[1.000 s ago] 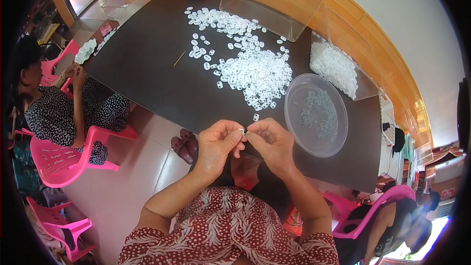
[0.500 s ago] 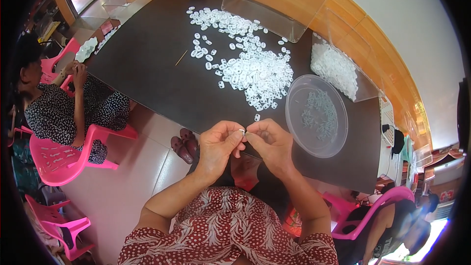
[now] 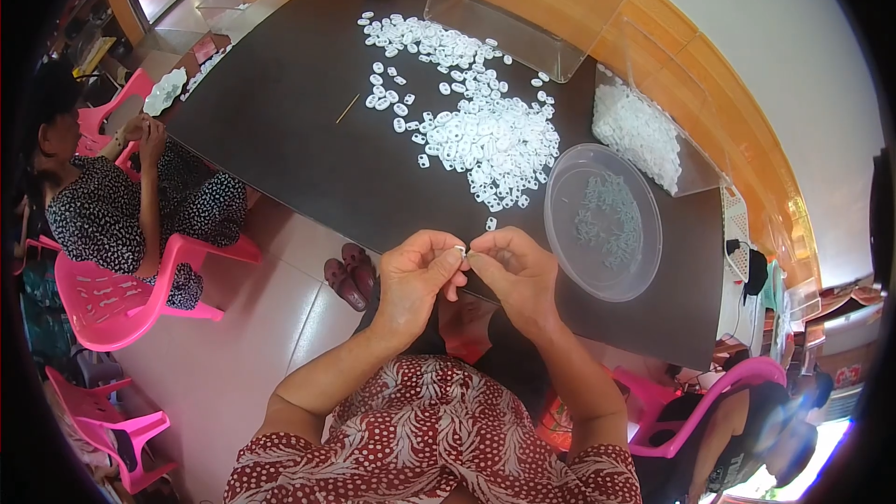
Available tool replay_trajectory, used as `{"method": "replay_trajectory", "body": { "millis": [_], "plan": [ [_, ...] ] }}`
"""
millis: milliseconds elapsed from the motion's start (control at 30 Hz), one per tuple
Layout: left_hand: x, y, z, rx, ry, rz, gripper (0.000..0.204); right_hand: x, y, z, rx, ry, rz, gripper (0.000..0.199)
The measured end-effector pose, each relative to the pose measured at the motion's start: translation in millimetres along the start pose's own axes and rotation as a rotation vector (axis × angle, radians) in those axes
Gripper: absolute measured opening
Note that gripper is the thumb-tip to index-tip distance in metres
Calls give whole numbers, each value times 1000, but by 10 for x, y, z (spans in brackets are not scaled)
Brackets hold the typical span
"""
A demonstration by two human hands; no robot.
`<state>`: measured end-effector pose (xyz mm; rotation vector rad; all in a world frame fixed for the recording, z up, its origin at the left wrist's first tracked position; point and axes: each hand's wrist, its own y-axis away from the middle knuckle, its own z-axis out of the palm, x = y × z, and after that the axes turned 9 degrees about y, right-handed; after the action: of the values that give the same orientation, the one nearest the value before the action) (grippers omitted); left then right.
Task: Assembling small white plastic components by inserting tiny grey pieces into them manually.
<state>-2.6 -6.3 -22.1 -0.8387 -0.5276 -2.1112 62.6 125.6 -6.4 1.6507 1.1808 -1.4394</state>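
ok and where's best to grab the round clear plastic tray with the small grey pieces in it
Probably the near right rim of the round clear plastic tray, taken from the person's side with the right hand. The tray looks wide and shallow, with dark tabletop beside that edge, while white oval pieces lie close to its far left. Keep it level: small grey pieces lie loose inside.

The pinched white piece [image 3: 460,249] is partly hidden — shape unclear.

Person beside me's rocking a maroon shirt [image 3: 448,429], white dots and leafy sprays all over, matching sleeves [image 3: 275,462] at the shirt's sides, dark trousers [image 3: 511,347] just beyond it.
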Motion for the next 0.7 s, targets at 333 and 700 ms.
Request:
{"method": "replay_trajectory", "body": {
  "millis": [333,700],
  "plan": [
    [-63,41,33,23,-78,66,11,80,0,55,44,128,-126,11],
    [-94,74,48,49,-133,164,11,35,10,125,71,144,-161,8]
  ]
}}
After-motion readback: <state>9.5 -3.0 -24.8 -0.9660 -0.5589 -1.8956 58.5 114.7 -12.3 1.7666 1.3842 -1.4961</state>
